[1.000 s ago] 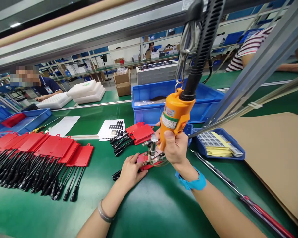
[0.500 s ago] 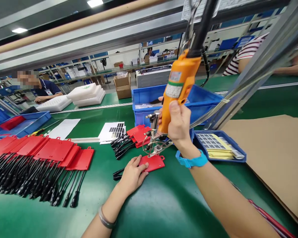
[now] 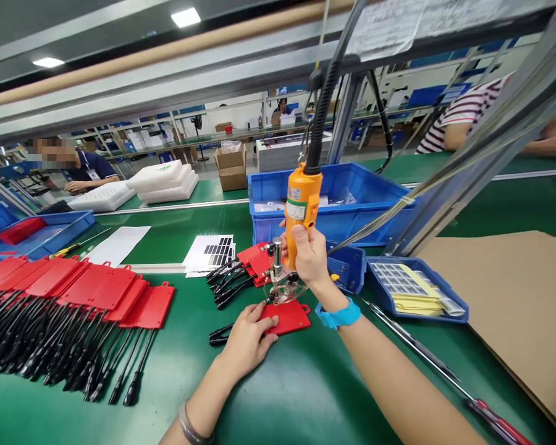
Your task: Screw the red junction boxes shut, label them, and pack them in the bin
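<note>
My right hand (image 3: pixel 308 256) is wrapped round an orange electric screwdriver (image 3: pixel 301 201), hung upright on a black cable. Its metal nozzle end (image 3: pixel 277 269) is over the far left part of a flat red case (image 3: pixel 287 317); whether the bit touches a screw is too small to tell. My left hand (image 3: pixel 248 337) holds this case against the green bench, its fingers over the left end and the thumb by the near edge. Black cable leads (image 3: pixel 220 334) stick out from the case to the left, partly hidden by that hand.
Many red cases with black leads (image 3: pixel 92 284) lie in a row at left. More red cases (image 3: pixel 254 262) sit behind my work. A blue bin (image 3: pixel 333 219), a tray of labels (image 3: pixel 417 287), a long screwdriver (image 3: pixel 426 355) and cardboard (image 3: pixel 514 278) are around. Co-workers sit beyond.
My right hand has brought the electric screwdriver down and left, from tilted to nearly upright over the case. The left hand stays on the case; the view has shifted slightly.
</note>
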`<state>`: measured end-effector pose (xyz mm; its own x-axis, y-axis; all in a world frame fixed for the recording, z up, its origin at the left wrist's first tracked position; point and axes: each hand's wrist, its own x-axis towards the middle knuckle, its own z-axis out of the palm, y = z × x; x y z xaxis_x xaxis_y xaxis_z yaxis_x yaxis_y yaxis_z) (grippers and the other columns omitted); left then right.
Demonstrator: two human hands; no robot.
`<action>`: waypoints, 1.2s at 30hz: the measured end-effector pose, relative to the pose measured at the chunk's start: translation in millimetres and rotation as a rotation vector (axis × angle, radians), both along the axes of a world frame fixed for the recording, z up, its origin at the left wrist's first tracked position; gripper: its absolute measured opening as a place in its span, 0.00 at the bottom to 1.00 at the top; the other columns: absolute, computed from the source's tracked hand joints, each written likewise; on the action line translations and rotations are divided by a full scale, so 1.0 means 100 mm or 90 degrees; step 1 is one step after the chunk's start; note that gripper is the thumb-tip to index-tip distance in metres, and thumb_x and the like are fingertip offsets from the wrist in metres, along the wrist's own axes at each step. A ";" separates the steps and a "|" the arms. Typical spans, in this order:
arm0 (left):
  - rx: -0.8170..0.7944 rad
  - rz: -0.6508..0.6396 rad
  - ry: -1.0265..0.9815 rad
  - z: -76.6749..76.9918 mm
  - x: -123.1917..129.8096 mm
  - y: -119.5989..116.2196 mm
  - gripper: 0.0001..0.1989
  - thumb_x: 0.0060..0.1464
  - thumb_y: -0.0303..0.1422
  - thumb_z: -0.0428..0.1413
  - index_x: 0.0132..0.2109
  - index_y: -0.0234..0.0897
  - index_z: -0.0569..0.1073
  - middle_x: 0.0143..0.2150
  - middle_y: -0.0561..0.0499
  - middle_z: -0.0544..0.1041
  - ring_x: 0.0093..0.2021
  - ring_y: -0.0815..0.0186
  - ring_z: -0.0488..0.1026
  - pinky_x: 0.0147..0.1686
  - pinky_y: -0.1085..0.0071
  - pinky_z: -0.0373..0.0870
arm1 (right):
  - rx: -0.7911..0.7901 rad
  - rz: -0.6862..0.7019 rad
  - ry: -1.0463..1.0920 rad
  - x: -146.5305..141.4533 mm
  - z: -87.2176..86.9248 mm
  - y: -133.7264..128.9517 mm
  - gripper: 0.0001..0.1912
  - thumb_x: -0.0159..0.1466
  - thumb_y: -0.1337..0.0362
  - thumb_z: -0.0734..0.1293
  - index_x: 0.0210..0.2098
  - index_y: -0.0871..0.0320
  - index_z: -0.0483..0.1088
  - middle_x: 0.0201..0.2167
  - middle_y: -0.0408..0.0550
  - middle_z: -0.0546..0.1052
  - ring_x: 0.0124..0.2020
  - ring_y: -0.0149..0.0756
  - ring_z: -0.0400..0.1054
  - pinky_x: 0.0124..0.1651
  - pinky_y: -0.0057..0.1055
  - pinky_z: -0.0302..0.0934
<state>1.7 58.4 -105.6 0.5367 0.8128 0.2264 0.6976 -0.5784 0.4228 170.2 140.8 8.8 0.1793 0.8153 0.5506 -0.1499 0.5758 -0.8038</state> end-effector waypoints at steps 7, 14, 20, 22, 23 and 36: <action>0.033 0.013 0.000 -0.05 0.00 -0.04 0.15 0.58 0.32 0.59 0.52 0.39 0.75 0.61 0.38 0.68 0.58 0.50 0.67 0.55 0.51 0.70 | 0.052 -0.026 0.003 -0.02 0.18 -0.18 0.24 0.63 0.43 0.64 0.40 0.59 0.69 0.20 0.40 0.68 0.18 0.28 0.62 0.19 0.25 0.59; 0.053 0.019 0.034 -0.13 0.13 -0.01 0.21 0.58 0.33 0.59 0.59 0.39 0.71 0.61 0.38 0.67 0.63 0.49 0.62 0.58 0.53 0.67 | 0.110 -0.047 0.034 -0.07 0.80 -0.37 0.23 0.63 0.42 0.64 0.42 0.56 0.69 0.22 0.40 0.69 0.19 0.29 0.63 0.21 0.27 0.61; 0.080 0.076 0.107 -0.17 0.11 -0.07 0.24 0.60 0.32 0.57 0.62 0.53 0.67 0.58 0.44 0.70 0.62 0.48 0.64 0.58 0.44 0.64 | 0.039 -0.018 0.030 -0.29 0.40 -0.27 0.22 0.64 0.43 0.62 0.35 0.57 0.65 0.22 0.40 0.68 0.19 0.28 0.63 0.22 0.26 0.61; 0.080 0.069 0.104 -0.16 0.10 -0.07 0.24 0.60 0.33 0.56 0.62 0.52 0.66 0.58 0.43 0.70 0.62 0.49 0.64 0.59 0.46 0.64 | 0.029 -0.012 0.027 -0.35 0.25 -0.24 0.21 0.65 0.44 0.62 0.36 0.57 0.65 0.22 0.39 0.68 0.19 0.28 0.63 0.22 0.26 0.61; 0.082 0.064 0.100 -0.15 0.10 -0.07 0.23 0.60 0.33 0.57 0.62 0.51 0.67 0.59 0.43 0.69 0.62 0.50 0.63 0.59 0.46 0.64 | 0.025 -0.010 0.025 -0.37 0.20 -0.22 0.21 0.65 0.44 0.62 0.37 0.57 0.65 0.21 0.39 0.68 0.19 0.28 0.63 0.22 0.26 0.61; 0.063 0.056 0.078 -0.20 0.11 -0.03 0.22 0.61 0.34 0.56 0.61 0.50 0.68 0.61 0.41 0.68 0.63 0.50 0.62 0.60 0.46 0.62 | 0.009 -0.019 -0.040 -0.50 0.01 -0.10 0.20 0.66 0.45 0.61 0.40 0.57 0.65 0.21 0.39 0.68 0.19 0.29 0.63 0.23 0.27 0.59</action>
<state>13.1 55.8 -125.1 0.4935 0.8346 0.2447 0.7897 -0.5479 0.2760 119.9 130.7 9.9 0.1680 0.8018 0.5735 -0.0816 0.5911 -0.8024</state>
